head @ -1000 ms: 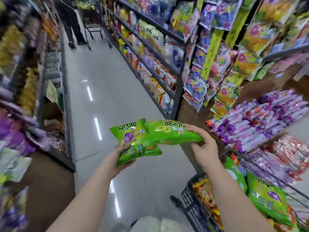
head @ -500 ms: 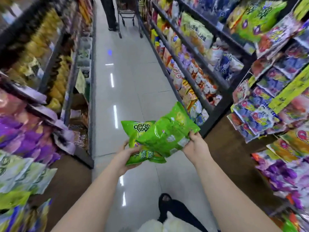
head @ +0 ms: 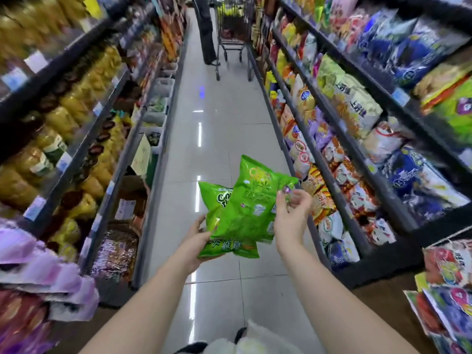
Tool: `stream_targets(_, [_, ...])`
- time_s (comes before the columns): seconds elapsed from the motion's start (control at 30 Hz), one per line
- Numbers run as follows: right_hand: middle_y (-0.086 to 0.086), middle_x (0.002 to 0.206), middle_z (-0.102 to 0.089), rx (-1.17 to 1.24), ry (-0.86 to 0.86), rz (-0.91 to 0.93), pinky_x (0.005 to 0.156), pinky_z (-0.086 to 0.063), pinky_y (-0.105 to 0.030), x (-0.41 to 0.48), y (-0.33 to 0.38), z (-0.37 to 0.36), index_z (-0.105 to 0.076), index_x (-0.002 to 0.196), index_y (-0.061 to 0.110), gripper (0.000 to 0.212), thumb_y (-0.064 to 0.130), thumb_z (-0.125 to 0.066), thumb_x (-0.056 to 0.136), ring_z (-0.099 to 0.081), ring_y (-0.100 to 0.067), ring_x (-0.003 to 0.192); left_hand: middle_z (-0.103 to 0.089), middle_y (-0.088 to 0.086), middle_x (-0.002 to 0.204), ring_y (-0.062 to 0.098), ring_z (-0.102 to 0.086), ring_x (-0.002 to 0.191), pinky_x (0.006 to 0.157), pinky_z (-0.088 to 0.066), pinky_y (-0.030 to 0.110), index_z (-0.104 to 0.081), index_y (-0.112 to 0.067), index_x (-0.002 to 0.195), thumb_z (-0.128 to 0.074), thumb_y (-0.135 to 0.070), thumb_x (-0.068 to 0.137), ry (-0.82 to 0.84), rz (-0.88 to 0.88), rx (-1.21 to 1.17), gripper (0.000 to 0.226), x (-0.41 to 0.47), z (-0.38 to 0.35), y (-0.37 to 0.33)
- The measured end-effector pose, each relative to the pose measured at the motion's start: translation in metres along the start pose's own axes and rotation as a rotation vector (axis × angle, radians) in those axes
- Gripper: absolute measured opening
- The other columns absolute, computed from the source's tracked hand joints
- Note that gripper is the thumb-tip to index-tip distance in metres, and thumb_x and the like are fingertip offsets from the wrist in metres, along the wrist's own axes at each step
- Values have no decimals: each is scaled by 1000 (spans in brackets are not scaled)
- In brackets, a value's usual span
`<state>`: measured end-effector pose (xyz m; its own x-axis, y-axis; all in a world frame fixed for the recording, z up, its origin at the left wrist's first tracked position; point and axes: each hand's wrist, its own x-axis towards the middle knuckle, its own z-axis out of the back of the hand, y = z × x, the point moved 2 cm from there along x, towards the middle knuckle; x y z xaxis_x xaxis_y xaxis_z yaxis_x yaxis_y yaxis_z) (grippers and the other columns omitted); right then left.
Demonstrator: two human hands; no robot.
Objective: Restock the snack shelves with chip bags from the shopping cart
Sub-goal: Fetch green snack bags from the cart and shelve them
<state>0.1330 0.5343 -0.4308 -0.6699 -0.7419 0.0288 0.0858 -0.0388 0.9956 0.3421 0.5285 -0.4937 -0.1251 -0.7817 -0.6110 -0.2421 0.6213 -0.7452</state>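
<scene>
Aisle, mid-air | two glossy green puffed foil chip bags (head: pixel 244 210) overlap between both hands | left hand (head: pixel 195 240) fingers (head: pixel 200 223) curl under the lower one | right hand (head: pixel 291 221) fingers pinch the upper one's edge | likely light, slippery, crushable: grip seams

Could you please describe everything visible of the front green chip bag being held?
The front glossy green foil chip bag is puffed, with pale printing, tilted with one end up. It overlaps a second green bag. The right hand pinches its right edge; the left hand holds the second bag.
</scene>
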Motion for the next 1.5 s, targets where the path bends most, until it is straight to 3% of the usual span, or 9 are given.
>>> stream_targets(0.1, [13, 104, -49, -98, 77, 75, 99, -41, -31, 45, 1, -41, -62, 104, 22, 13, 27, -57, 94, -53, -24, 111, -66, 4, 121, 27, -72, 79, 62, -58, 43, -45, -34, 133, -66, -1, 89, -1, -52, -23, 59, 39, -13, -34])
stream_targets(0.27, [-9, 139, -43, -303, 387, -76, 116, -24, -40, 104, -5, -115, -48, 141, 23, 97, 76, -54, 60, -35, -24, 133, -66, 5, 124, 26, -67, 109, 95, -51, 53, -40, -27, 143, -83, -1, 69, 1, -208, 25, 90, 116, -19, -90])
stream_targets(0.4, [-11, 150, -28, -403, 399, -55, 117, -21, -34, 156, -8, -186, -23, 152, 21, 123, 55, -86, 52, -24, -24, 141, -61, -3, 125, 15, -65, 109, 97, -51, 44, -39, -36, 141, -83, -4, 71, -5, -282, 80, 89, 189, -20, -151])
stream_targets(0.67, [-7, 124, -62, 81, 393, -255, 84, -53, -30, 297, 18, -291, -35, 133, 14, 81, 4, -84, 70, -65, -19, 102, -65, 8, 122, 27, -70, 101, 68, -59, 36, -42, -32, 139, -78, 5, 73, 64, -214, 70, 84, 340, 4, -299])
stream_targets(0.8, [-11, 96, -74, 476, 420, -540, 69, -60, -41, 358, 35, -316, -62, 112, 9, 50, 22, -79, 66, -72, -25, 81, -67, 7, 120, 29, -70, 100, 78, -58, 43, -42, -30, 141, -77, 5, 73, 87, -160, 70, 84, 405, 1, -352])
stream_targets(0.97, [-10, 82, -75, 453, 387, -707, 64, -59, -44, 429, 27, -338, -66, 96, 15, 17, 27, -54, 94, -73, -26, 70, -68, 6, 121, 31, -71, 93, 74, -59, 45, -45, -34, 136, -70, 3, 81, 233, -39, 77, 71, 472, -46, -400])
stream_targets(1.07, [-11, 89, -75, 320, 332, -674, 66, -60, -45, 484, 16, -347, -64, 103, 17, 15, 27, -58, 95, -72, -28, 75, -69, 8, 118, 32, -72, 90, 74, -59, 46, -47, -34, 137, -73, 2, 79, 224, -3, 107, 73, 519, -77, -420])
stream_targets(1.2, [-18, 112, -69, 93, 223, -555, 82, -56, -56, 581, -14, -347, -57, 125, 7, 62, 36, -77, 75, -69, -34, 94, -71, 5, 115, 35, -71, 94, 79, -58, 50, -46, -36, 136, -75, -1, 78, 216, 40, 137, 73, 583, -127, -444])
stream_targets(1.5, [2, 109, -69, -55, 337, -448, 85, -57, -43, 750, 58, -338, -51, 118, 26, 67, 38, -88, 64, -69, -23, 95, -68, 5, 120, 30, -71, 90, 77, -58, 44, -40, -34, 141, -72, -2, 80, 299, 0, 178, 76, 683, -282, -541])
